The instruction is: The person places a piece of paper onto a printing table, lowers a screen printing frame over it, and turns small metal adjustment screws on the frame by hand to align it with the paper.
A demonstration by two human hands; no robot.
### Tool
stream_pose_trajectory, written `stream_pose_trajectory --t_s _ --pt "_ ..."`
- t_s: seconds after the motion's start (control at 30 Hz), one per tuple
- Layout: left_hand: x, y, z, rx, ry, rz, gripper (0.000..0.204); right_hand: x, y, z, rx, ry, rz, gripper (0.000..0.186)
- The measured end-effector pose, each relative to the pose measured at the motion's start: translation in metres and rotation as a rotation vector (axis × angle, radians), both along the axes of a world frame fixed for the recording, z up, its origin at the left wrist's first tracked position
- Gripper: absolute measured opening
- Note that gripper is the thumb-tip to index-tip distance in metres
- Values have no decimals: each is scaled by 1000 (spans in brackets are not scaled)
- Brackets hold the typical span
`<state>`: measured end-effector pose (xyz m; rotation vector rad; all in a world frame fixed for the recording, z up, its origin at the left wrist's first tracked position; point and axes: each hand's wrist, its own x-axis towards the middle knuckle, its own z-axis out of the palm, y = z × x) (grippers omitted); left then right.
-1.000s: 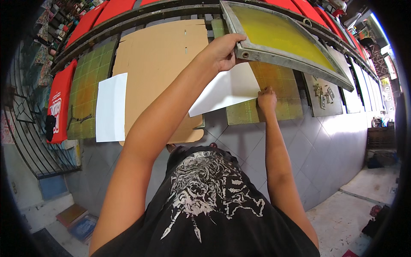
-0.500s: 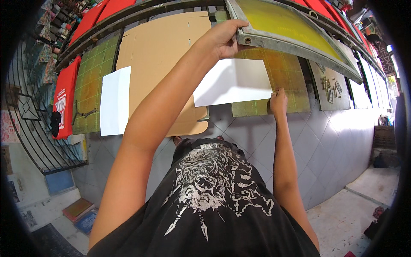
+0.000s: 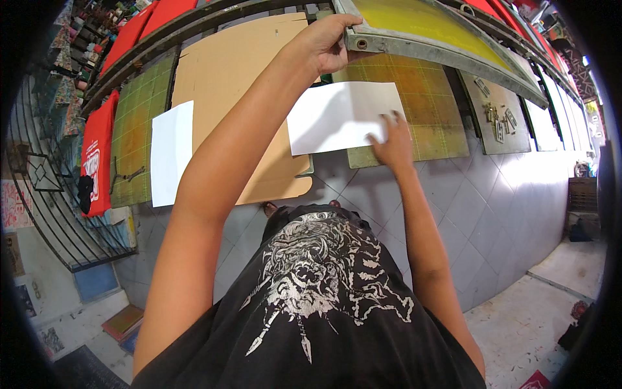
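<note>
My left hand [image 3: 325,45] is closed on the near left corner of a screen printing frame [image 3: 447,53], which has a grey rim and yellow-green mesh. That frame is held up, tilted, over a green gridded board [image 3: 440,123]. A white sheet of paper [image 3: 337,123] lies across the board's left part and the edge of a large piece of cardboard [image 3: 240,78]. My right hand [image 3: 392,144] is over the sheet's right end with its fingers spread. Whether the fingertips touch the paper cannot be made out.
Another white sheet [image 3: 172,152] lies left of the cardboard, by a second gridded board [image 3: 139,123]. Metal hinge-like parts [image 3: 500,123] rest on a board at right. A red cloth [image 3: 98,155] hangs at far left beside a black metal railing [image 3: 45,194]. Grey floor tiles [image 3: 453,214] show below.
My right hand has let go of the sheet's near right corner and moved up and left over the paper, fingers spreading. My left hand still holds the frame, slightly higher and further left in view.
</note>
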<state>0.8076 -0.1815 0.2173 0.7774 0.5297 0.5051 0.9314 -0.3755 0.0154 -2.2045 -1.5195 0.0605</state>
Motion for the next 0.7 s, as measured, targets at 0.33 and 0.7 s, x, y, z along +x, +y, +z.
stream_pose_trajectory --t_s 0.33,0.7 --pt "10 52 -28 -8 -84 -133 31 -75 24 -38 -89 -244 500 67" --pt "13 42 -24 -65 -78 -143 31 -74 17 -38 -83 -273 506 57"
